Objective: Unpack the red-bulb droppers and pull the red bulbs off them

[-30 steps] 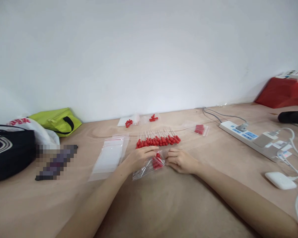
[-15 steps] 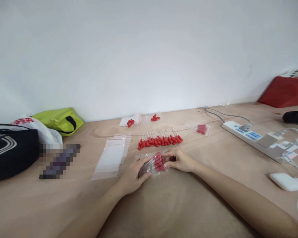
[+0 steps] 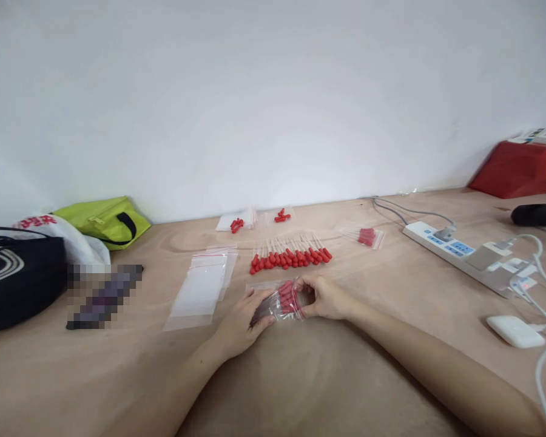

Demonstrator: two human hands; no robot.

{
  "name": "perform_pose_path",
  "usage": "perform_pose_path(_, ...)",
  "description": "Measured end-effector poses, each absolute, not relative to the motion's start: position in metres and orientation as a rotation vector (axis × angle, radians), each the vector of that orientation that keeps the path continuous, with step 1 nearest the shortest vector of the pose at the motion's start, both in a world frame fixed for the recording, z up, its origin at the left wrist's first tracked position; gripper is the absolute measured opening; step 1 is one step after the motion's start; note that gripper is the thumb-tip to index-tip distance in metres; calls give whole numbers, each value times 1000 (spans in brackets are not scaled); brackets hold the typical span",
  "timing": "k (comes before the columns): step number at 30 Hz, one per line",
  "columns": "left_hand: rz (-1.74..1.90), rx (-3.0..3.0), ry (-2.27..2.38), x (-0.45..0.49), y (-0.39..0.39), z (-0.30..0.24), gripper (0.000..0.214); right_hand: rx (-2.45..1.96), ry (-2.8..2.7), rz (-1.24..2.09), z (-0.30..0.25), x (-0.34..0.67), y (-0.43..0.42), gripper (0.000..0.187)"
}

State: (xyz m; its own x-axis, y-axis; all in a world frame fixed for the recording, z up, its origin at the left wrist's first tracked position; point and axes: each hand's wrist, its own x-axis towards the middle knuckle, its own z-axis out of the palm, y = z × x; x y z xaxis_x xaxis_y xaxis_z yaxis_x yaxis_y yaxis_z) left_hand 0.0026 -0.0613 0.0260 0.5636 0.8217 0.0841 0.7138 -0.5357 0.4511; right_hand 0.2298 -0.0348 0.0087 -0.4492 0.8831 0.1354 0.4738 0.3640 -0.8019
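Across the lower half of the frame runs a bare wooden table (image 3: 327, 388), carrying, at far left, a black bag (image 3: 18, 276) and a green pouch (image 3: 102, 221), and at right a white power strip (image 3: 459, 252). Left of centre lies a stack of empty zip bags (image 3: 202, 285); just above centre, a row of loose red-tipped sticks (image 3: 291, 255).

At centre, flat on the table, lies a small clear zip bag (image 3: 282, 300) holding red-tipped sticks. The left hand (image 3: 241, 318) presses its left end with fingers nearly flat, slightly curled. The right hand (image 3: 325, 297) pinches the right end between thumb and fingers.

Handling judgement: the bag is light, thin and limp, and its film is likely slippery. Grip belongs at the two ends or along the seal strip, not over the slender sticks, which may bend.
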Motion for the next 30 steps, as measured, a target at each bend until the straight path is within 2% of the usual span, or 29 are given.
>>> perform_pose_path(11, 408, 2465, 1273, 3, -62, 27, 41, -1062, -2113, 872, 8, 226, -37, 26)
perform_pose_path(17, 416, 2480, 1264, 2, -61, 25, 39, -984, -1956, 1203, 4, 231, -34, 25)
perform_pose_path(23, 440, 2490, 1258, 2, -61, 25, 38, -955, -1660, 1583, 0, 244, -29, 37)
perform_pose_path(25, 451, 2500, 1253, 2, -60, 24, 38, -924, -1604, 1650, 0, 244, -30, 42)
perform_pose_path(30, 458, 2510, 1247, 1, -60, 23, 38, -1056, -1517, 1707, 10, 249, -24, 36)
